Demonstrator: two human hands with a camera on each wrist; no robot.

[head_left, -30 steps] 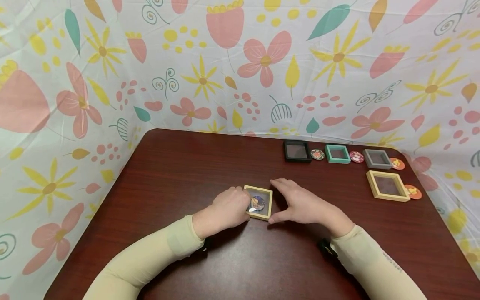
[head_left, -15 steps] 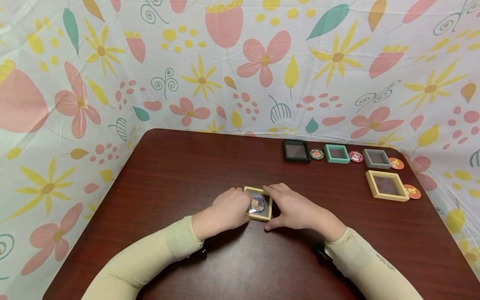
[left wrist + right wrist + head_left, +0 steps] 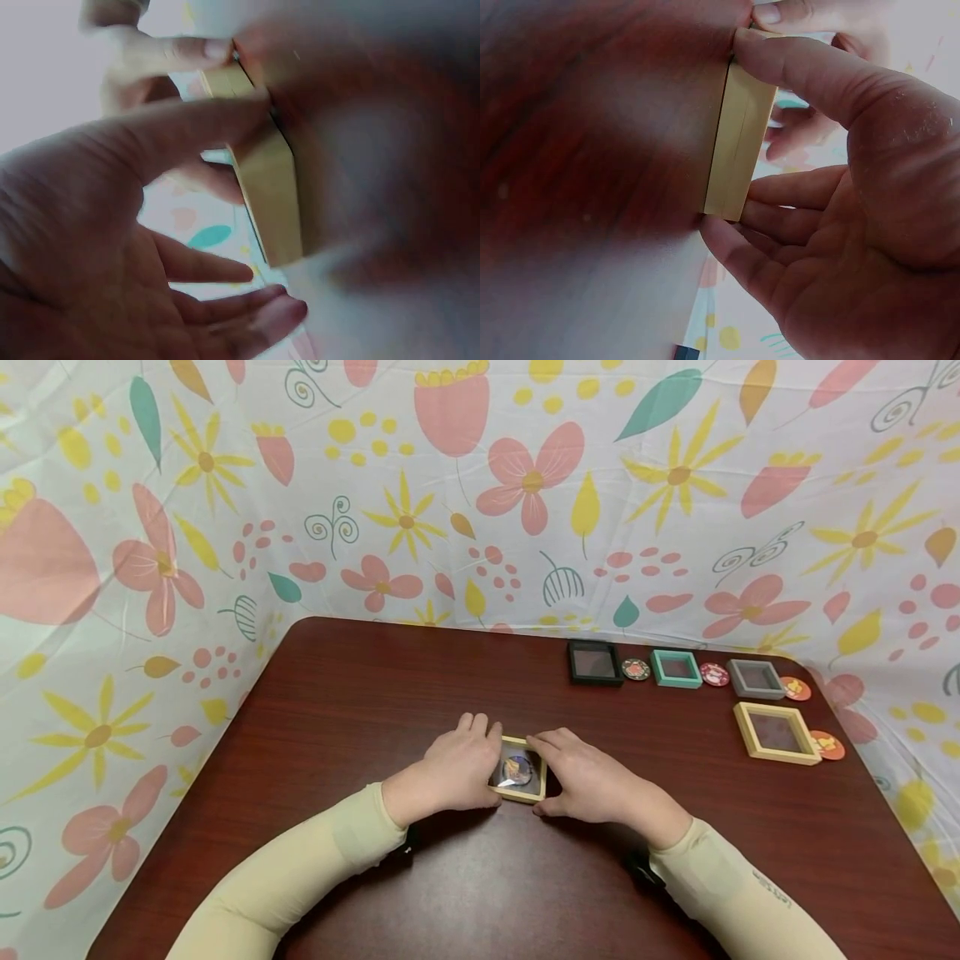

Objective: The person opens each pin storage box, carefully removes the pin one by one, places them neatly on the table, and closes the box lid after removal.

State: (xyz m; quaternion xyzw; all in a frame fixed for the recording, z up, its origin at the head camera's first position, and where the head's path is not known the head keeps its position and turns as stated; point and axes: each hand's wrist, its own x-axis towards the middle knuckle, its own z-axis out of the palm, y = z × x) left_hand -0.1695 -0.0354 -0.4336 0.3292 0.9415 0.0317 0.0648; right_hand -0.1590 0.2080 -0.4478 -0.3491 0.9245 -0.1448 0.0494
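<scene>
A small square yellow display frame [image 3: 517, 795] with a clear window lies on the table between both hands. Behind its window sits a round badge [image 3: 517, 769] with a blue and orange picture. My right hand [image 3: 596, 781] holds the frame's right side, thumb at the near corner and index finger at the far corner. In the right wrist view, the fingertips [image 3: 718, 225] touch the frame's end. My left hand [image 3: 459, 768] is at the left side, its thumb against the near corner. Its other fingers [image 3: 225, 304] are extended and spread, apart from the frame in the left wrist view.
Along the back right stand a black frame [image 3: 595, 662], a teal frame [image 3: 676, 668] and a grey frame [image 3: 756, 678], with another yellow frame [image 3: 777, 732] nearer. Round badges [image 3: 635, 669] lie beside them. A patterned cloth [image 3: 420, 552] hangs behind the dark wooden table [image 3: 360, 685].
My right hand has moved left onto the frame's right side and holds it. The left hand's fingers have straightened and lifted off the frame's left edge, showing its corner differently.
</scene>
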